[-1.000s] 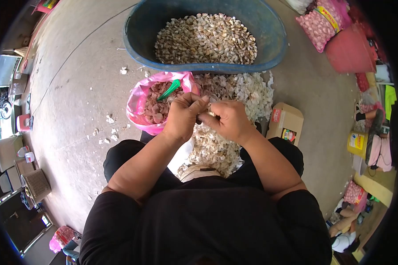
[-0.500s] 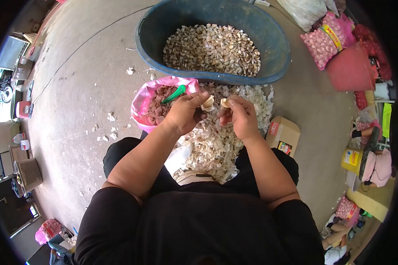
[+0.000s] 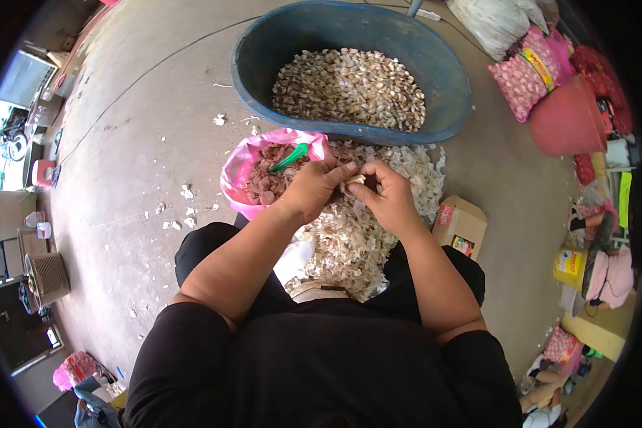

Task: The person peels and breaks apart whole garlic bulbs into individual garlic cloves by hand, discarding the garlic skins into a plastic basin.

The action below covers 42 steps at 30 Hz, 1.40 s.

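Observation:
Both hands meet over a heap of pale garlic skins (image 3: 342, 250) between the knees. My left hand (image 3: 315, 187) and my right hand (image 3: 386, 196) have their fingers pinched together on garlic cloves (image 3: 355, 181), whose exact number is hidden. Beyond the hands, a blue tub (image 3: 253, 78) holds a large mass of loose cloves (image 3: 349, 85). To the left of my left hand, a pink bag (image 3: 237, 178) stands open with brownish-red contents and a green-handled tool (image 3: 289, 158) on top.
An open cardboard box (image 3: 460, 222) lies right of my right knee. Mesh sacks of garlic (image 3: 522, 78) and a red tub (image 3: 569, 118) stand at the upper right. Parts of other people show at the lower right and lower left. A cable (image 3: 150, 69) crosses the floor.
My hands have come together; the cloves that were held apart, one in each hand, now meet between the fingers. The whole view has shifted slightly.

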{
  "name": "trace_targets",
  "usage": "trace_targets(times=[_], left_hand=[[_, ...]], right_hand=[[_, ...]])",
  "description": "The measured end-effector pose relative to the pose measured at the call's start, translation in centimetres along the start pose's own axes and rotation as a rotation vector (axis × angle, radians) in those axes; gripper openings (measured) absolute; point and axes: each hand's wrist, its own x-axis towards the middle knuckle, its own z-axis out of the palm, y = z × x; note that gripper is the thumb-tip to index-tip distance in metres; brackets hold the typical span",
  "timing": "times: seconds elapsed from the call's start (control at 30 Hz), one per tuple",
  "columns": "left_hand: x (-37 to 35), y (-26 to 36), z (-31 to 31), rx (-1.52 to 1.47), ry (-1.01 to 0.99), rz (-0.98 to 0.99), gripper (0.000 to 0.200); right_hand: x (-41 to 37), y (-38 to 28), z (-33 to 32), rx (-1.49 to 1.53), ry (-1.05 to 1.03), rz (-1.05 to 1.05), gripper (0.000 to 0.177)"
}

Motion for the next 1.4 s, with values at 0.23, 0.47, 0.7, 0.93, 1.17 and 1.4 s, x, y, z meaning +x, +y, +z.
trace_targets(times=[0.23,0.47,0.7,0.93,1.17,1.4], left_hand=[[-0.2,-0.8,1.1,0.659,0.048,0.289,0.032],[0.8,-1.7,0.8,1.034,0.288,0.506,0.028],[1.2,-2.4,1.2,0.748,0.347,0.556,0.025],[0.8,-2.2,1.3,0.701,0.187,0.462,0.027],[-0.2,-1.2,0.6,1.149,-0.258,0.164,0.022],[-1.3,-1.3,-0.3,1.434,-0.457,0.164,0.026]], right_hand=[[-0.1,1.1,0.4,-0.006,0.187,0.070,0.015],[0.8,1.4,0.9,0.002,0.122,0.074,0.015],[0.6,-0.6,0.9,0.034,0.078,-0.044,0.008],[-0.2,-1.3,0.0,0.611,0.097,0.323,0.007],[0.6,0.9,-2.2,1.125,0.152,0.509,0.016],[1.0,4.2,-1.9,0.956,0.227,0.731,0.014]])
